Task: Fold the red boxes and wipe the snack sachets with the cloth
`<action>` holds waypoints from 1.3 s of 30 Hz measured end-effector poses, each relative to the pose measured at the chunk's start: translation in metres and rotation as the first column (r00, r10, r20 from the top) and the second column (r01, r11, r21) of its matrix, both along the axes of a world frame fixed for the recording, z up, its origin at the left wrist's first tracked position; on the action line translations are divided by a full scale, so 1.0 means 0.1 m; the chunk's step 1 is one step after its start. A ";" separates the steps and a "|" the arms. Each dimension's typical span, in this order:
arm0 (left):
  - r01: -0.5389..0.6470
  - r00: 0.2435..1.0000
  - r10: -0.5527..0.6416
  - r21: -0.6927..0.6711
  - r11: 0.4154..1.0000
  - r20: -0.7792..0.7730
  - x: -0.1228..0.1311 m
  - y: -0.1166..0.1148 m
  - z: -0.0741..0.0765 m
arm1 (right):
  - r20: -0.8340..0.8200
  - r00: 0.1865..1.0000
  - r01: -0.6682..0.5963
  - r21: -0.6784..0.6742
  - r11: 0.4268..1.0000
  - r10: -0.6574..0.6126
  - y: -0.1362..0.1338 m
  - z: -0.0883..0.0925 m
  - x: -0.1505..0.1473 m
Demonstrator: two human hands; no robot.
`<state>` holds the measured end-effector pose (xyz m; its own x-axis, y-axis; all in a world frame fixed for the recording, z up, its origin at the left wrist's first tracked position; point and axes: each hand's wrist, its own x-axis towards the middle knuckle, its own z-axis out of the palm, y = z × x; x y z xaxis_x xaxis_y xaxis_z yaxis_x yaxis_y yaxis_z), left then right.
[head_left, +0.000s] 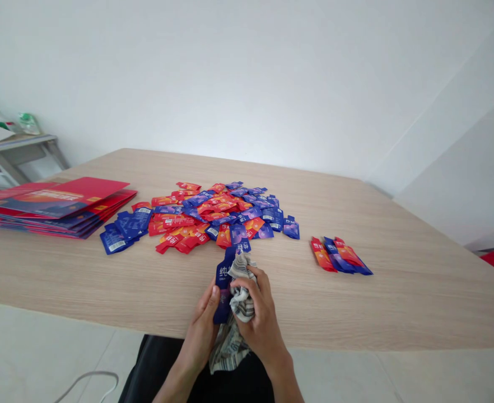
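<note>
My left hand (205, 313) is closed on a dark blue sachet (222, 280) with white lettering, held upright near the table's front edge. Bunched in my right hand (260, 313) is a striped grey and white cloth (242, 299), pressed against the sachet's right side. The cloth's loose end hangs down between my wrists, over my lap. Just beyond my hands lies a heap of red and blue sachets (217, 210). Off to the right, a small overlapping row of red and blue sachets (340, 257) rests on the table.
A stack of flat red and blue printed folders (62, 204) lies at the table's left. Behind it stands a side table (24, 144) with a green-capped bottle. A white wall (247, 84) borders the back of the wooden table (398, 302). A pale cable (91, 374) runs across the floor.
</note>
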<state>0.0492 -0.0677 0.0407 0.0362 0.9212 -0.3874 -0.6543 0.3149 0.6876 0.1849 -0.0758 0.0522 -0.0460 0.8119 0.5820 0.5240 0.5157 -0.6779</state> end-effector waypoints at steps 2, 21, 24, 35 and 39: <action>-0.007 1.000 0.007 -0.004 1.000 0.011 0.01 0.01 0.00 | -0.010 1.000 0.015 0.020 1.000 -0.014 0.02 -0.01 0.03; 0.154 0.843 0.009 0.258 0.954 -0.538 -0.06 0.25 -0.52 | 0.178 0.893 0.447 -0.263 0.855 -0.413 0.48 -0.44 0.50; 0.177 0.793 0.040 0.291 0.940 -0.608 -0.04 0.34 -0.59 | 0.233 0.945 0.304 -0.376 0.875 -0.228 0.47 -0.27 0.92; 0.315 0.796 -0.108 0.257 0.914 -0.595 0.26 0.63 -0.38 | 0.498 0.460 0.866 -0.433 0.248 -0.735 0.89 -0.01 3.12; 0.274 0.801 -0.055 0.284 0.919 -0.596 0.41 0.86 -0.24 | 0.650 0.533 0.828 -0.533 0.174 -0.542 1.05 -0.19 3.12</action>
